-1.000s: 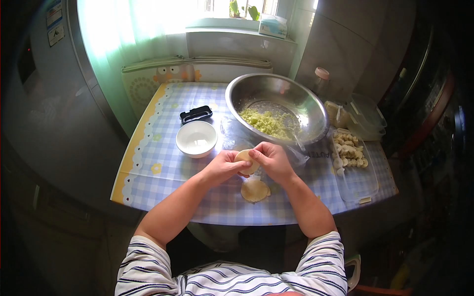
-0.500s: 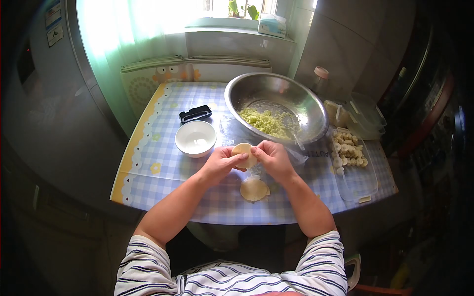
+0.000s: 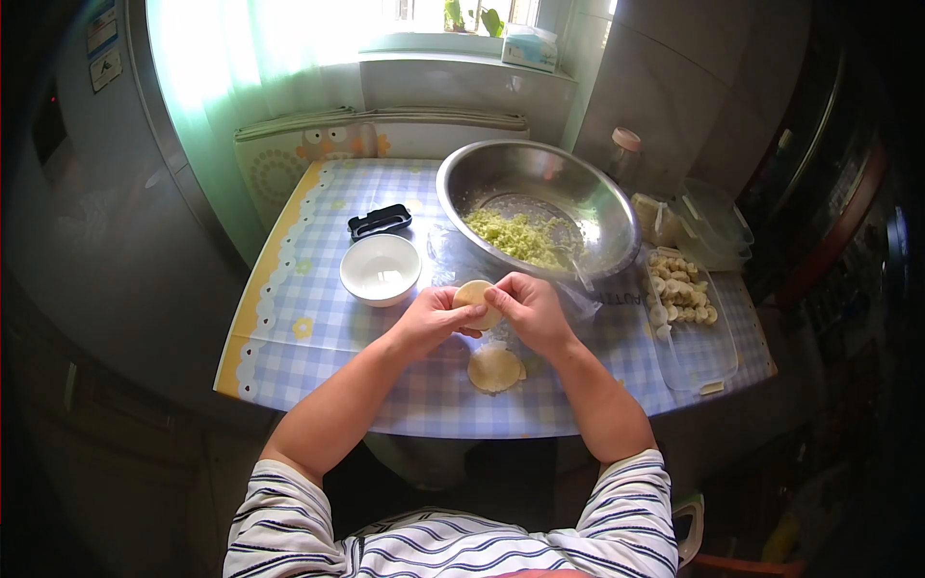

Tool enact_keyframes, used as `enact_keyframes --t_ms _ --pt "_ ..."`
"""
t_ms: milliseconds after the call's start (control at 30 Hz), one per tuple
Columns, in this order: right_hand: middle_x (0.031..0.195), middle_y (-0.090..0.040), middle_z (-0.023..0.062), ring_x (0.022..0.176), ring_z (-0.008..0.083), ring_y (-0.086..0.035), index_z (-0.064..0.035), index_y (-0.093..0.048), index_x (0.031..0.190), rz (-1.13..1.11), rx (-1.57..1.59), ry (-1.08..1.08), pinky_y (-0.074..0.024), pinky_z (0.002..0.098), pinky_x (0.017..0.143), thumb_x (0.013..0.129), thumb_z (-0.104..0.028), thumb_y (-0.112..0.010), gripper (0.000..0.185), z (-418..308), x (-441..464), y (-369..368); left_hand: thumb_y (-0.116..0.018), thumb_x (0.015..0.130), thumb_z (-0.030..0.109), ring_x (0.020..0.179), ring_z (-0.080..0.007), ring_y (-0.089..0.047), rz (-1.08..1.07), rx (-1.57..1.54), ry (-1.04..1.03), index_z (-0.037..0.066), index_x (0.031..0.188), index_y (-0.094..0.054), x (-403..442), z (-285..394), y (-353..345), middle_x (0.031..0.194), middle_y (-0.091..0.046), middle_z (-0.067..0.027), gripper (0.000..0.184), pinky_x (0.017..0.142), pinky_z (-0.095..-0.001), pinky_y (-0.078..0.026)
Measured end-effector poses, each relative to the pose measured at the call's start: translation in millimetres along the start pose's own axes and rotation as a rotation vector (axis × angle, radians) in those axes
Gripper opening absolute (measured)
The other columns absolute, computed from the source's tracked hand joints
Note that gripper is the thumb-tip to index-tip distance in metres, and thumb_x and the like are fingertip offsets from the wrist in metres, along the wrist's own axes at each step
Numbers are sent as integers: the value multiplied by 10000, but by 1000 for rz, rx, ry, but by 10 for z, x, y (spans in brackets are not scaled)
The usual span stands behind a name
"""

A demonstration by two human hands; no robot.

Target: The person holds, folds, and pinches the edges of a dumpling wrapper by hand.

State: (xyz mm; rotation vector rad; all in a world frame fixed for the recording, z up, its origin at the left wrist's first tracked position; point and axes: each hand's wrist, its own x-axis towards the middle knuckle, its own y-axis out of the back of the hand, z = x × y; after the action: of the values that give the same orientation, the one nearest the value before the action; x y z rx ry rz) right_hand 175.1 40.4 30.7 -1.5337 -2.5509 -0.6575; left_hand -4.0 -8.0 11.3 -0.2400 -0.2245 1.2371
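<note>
The left hand (image 3: 436,314) and right hand (image 3: 525,308) are pinching one dough disc (image 3: 472,295) between them, above the tabletop (image 3: 323,366), inward from its near edge. The disc is looking thin, light and soft, probably tearing easily; its rim is offering the safer hold.

Blue-and-white checked tablecloth (image 3: 299,289), cream dough disc (image 3: 471,295), yellow-green filling (image 3: 514,237), white bowl (image 3: 364,275), navy-striped sleeves (image 3: 279,520)
</note>
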Motion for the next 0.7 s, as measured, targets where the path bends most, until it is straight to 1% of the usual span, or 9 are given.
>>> enact_keyframes --t_ms 200,300,400,500,600,700 --pt "697 -590 13 636 49 -508 -7 -627 790 -18 51 -46 -421 217 572 845 -193 -634 194 -6 0 12 -661 837 242 822 -106 -612 -1 10 -12 32 997 -637 4 -11 4 912 -645 -43 264 717 -273 -517" --pt "710 -602 22 654 53 -530 -5 -633 804 -26 132 -37 -439 220 590 845 -192 -634 191 -73 -8 -6 -673 826 276 830 -109 -609 -35 24 -7 23 1031 -625 2 -24 28 935 -638 -47 329 731 -275 -519" --pt "720 -611 34 667 61 -546 1 -634 816 -59 66 -40 -452 226 602 841 -190 -639 193 -24 0 -5 -672 827 279 820 -109 -611 -46 45 0 24 1029 -625 5 -28 37 927 -638 -46 330 730 -274 -520" --pt "750 -608 10 687 49 -527 3 -609 836 -75 1 -43 -433 199 601 857 -170 -626 175 -4 -2 1 -673 825 284 822 -106 -607 -43 51 -1 25 1021 -629 4 -25 28 921 -638 -40 328 733 -275 -519" --pt "692 -595 43 641 67 -532 10 -618 787 -28 9 -29 -444 234 579 831 -186 -650 203 -24 -9 -13 -675 823 292 819 -101 -603 -24 43 -15 25 1013 -634 -1 -17 4 914 -637 -36 330 724 -267 -514" --pt "683 -586 31 629 65 -516 4 -613 770 -20 -4 -14 -431 231 567 838 -191 -641 208 -23 -8 -10 -659 838 257 801 -96 -603 -8 43 -29 33 995 -638 3 -20 -4 901 -643 -36 274 700 -262 -506"
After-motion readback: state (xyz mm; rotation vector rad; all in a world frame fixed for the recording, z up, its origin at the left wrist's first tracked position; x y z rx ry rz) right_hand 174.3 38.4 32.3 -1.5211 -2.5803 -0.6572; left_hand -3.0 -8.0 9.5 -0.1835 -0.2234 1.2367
